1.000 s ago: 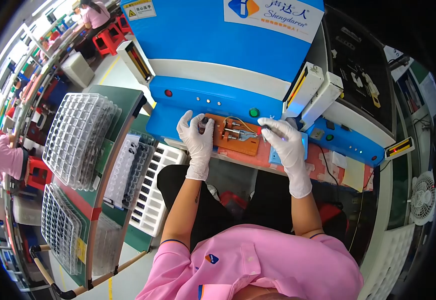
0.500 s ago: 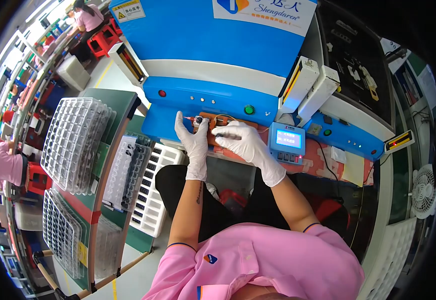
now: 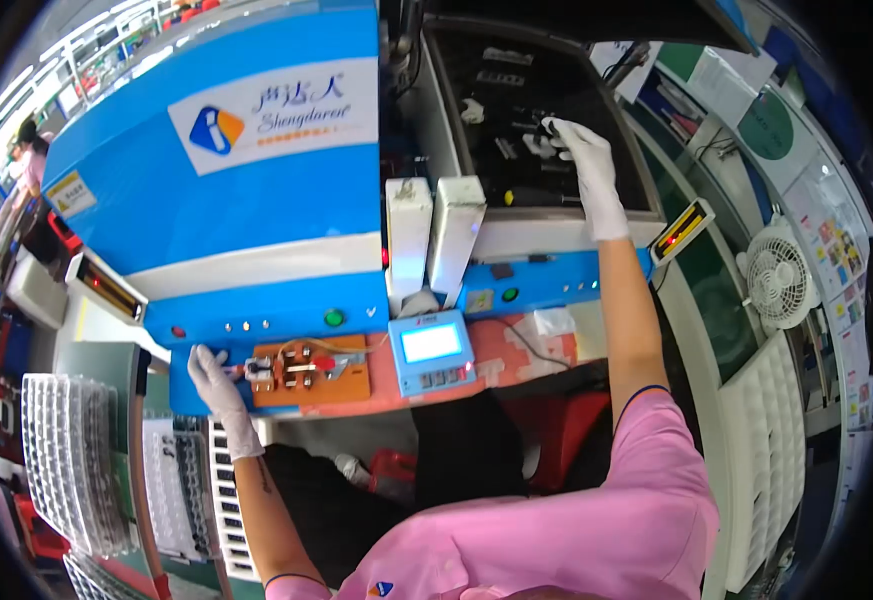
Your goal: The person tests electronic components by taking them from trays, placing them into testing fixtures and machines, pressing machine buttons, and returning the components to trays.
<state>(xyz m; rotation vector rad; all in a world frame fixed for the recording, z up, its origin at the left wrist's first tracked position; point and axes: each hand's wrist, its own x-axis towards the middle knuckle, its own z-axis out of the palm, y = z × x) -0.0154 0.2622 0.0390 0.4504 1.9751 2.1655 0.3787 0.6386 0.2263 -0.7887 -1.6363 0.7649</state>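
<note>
My left hand [image 3: 218,388], in a white glove, is at the left end of the orange fixture [image 3: 351,386], its thumb and fingers apart beside the fixture's metal clamp [image 3: 259,368]. Whether it touches the clamp handle is unclear. Far to the upper right, my right hand [image 3: 593,172], also gloved, reaches over the dark recessed tray [image 3: 501,95]. Its fingertips are together at a small dark item, too small to make out, near some white pieces [image 3: 538,146]. A yellow-tipped tool [image 3: 531,198] lies below them.
A blue controller [image 3: 433,352] with a lit screen stands right of the fixture. Behind is the blue machine [image 3: 276,200], with two white posts [image 3: 456,230] beside it. Stacked clear trays [image 3: 71,460] stand at the left, a white fan [image 3: 781,275] at the right.
The view has turned to the right. My right hand has left the fixture and moved up and right over the dark tray. My left hand has shifted to the fixture's left end, its fingers spread.
</note>
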